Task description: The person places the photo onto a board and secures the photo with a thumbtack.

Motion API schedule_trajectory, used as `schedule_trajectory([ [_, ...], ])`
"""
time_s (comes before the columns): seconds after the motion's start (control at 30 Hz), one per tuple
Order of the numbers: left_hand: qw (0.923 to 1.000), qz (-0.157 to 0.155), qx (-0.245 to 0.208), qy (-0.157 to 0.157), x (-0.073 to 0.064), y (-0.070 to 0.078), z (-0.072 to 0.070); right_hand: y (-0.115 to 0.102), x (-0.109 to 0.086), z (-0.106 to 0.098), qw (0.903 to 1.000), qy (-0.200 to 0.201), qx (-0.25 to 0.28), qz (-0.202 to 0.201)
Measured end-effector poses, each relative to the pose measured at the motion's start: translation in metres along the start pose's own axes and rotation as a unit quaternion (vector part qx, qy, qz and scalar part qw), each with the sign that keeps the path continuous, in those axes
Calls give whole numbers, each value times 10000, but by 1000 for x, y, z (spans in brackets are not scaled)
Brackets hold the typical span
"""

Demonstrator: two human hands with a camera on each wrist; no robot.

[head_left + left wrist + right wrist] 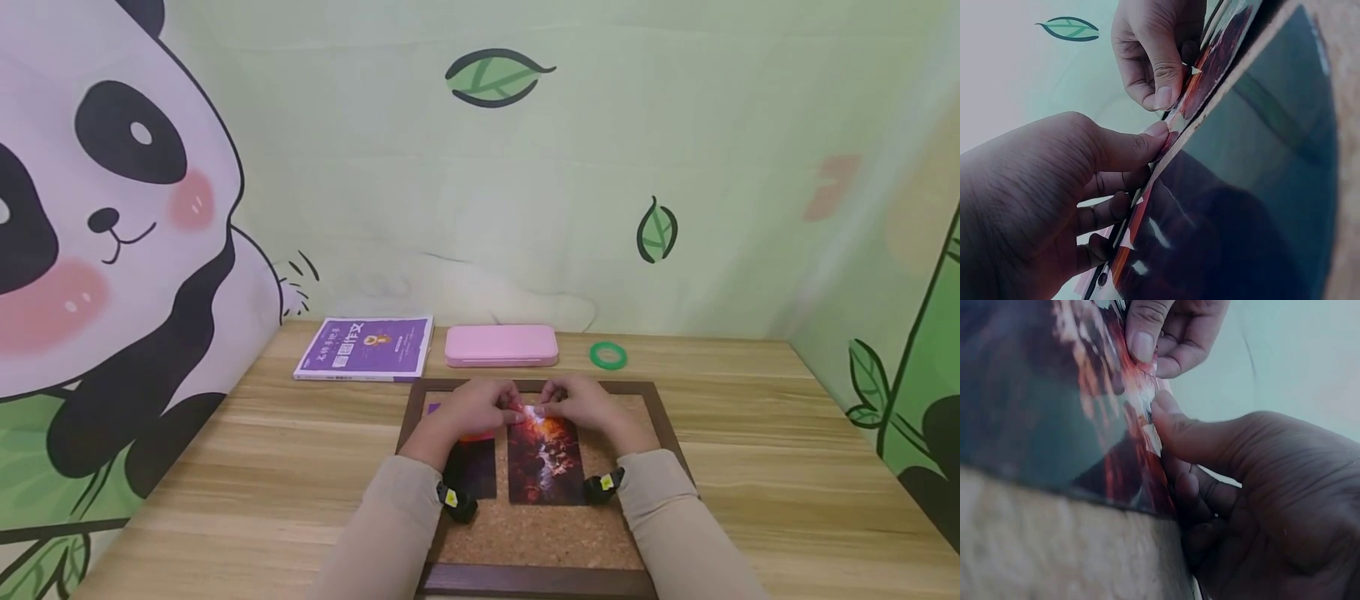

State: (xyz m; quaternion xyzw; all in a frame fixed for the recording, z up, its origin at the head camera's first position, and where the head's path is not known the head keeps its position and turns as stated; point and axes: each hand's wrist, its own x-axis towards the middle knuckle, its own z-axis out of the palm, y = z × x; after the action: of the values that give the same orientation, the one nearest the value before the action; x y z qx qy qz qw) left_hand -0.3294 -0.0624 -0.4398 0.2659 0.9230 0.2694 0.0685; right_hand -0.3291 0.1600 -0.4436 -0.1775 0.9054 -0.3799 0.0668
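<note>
A glossy photo print (545, 462) in fiery red, orange and black lies against a brown-framed cork board (540, 537). My left hand (480, 408) pinches its top edge near the left corner, thumb in front. Farther right on that edge, my right hand (588, 404) pinches it between thumb and fingers. In the right wrist view, a small pale patch shows on the edge of the print (1100, 425) beside the right thumb. A second dark print (477, 475) with an orange and purple top is on the board to the left, partly covered by my left hand and wrist.
Behind the board, a purple book (367, 348), a pink case (501, 346) and a green tape roll (608, 356) stand in a row near the wall. The board rests on a wood-grain table (300, 467). A panda-printed wall covering (360, 167) surrounds the table.
</note>
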Motion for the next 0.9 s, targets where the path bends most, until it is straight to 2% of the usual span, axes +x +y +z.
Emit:
schedule_trajectory([
  [0.47, 9999, 48, -104, 9, -1, -1, 0, -8, -2, 4, 9996, 101, 21, 260],
  [0.73, 9997, 40, -218, 70, -1, -4, 2, -3, -3, 3, 9998, -88, -19, -197],
  [0.9, 9994, 23, -351, 56, 0, -5, 1, -4, -4, 4, 9996, -161, -20, -212],
])
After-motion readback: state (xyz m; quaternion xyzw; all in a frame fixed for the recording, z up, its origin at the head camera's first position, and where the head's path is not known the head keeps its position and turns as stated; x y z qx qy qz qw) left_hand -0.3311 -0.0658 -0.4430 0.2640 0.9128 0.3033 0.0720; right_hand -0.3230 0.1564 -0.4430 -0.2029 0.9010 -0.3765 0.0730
